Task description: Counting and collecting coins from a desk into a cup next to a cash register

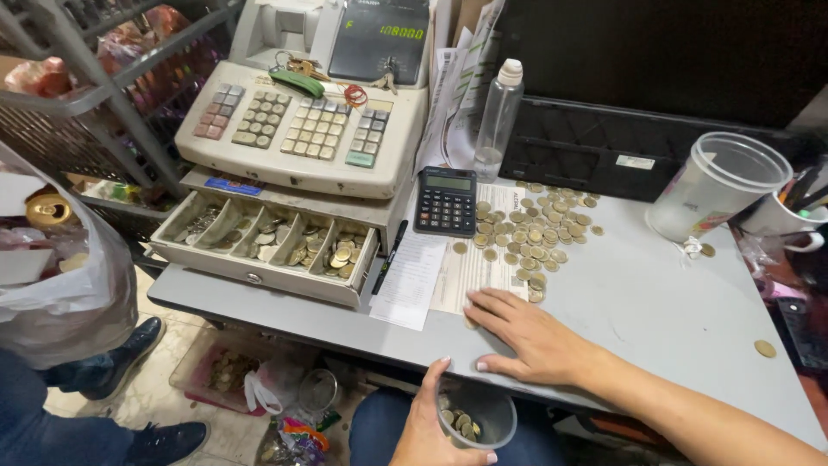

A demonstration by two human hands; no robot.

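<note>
So the big grey table (655, 302) is basically a coin-counting station right now. Cash register (302, 112) sits at the back left with its drawer (259, 250) pulled open, coins sorted into the compartments, and a black calculator (445, 200) just beside it on some paper slips (431, 276).

Looks to me like the sweeping-off step: coins get slid to the table edge and dropped into a cup. The main pile of coins (530, 229) is well up the table, lying partly on the paper, apart from the hand.

Right hand (522, 332) lies flat, palm down near the front edge, fingers (487, 306) stretched out and slightly spread — not gripping anything, just pressing on the surface and the corner of a slip. Can't tell how many coins are under it; one peeks out at the fingertips.

Left hand (427, 423) is below the table edge, fingers wrapped around a small clear cup (479, 414) with a few coins in the bottom — rim sitting right under the edge.

Next move, I'd guess, needs a steady drag toward the edge with the cup lined up underneath, or coins hit the floor.
</note>
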